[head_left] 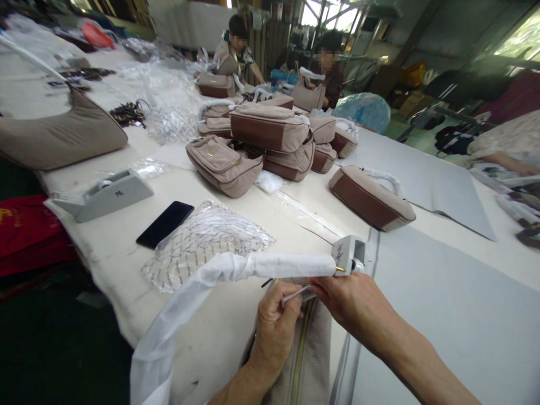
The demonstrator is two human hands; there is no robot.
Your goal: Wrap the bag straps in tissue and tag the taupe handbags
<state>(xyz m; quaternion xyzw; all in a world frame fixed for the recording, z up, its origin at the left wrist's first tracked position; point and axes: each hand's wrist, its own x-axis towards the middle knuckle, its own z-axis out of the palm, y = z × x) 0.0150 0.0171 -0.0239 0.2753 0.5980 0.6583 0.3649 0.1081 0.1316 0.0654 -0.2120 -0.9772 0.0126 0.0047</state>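
Observation:
A beige handbag (306, 354) with a gold zipper lies at the table's near edge under my hands. Its strap (236, 270) is wrapped in white tissue paper and arcs from the lower left up to the bag's right end. My left hand (274, 329) is closed in a pinch on a small strip of tape or paper beside the zipper. Touching the same strip from the right, my right hand (352, 304) is closed just below the wrapped strap's end. A small grey tape dispenser (348, 253) stands right behind my right hand.
Several beige-and-brown handbags (270, 135) are piled mid-table; one more (371, 197) lies alone to the right. A black phone (165, 224), a printed plastic bag (202, 242) and a large grey tape dispenser (107, 194) lie left. Two people work at the far end.

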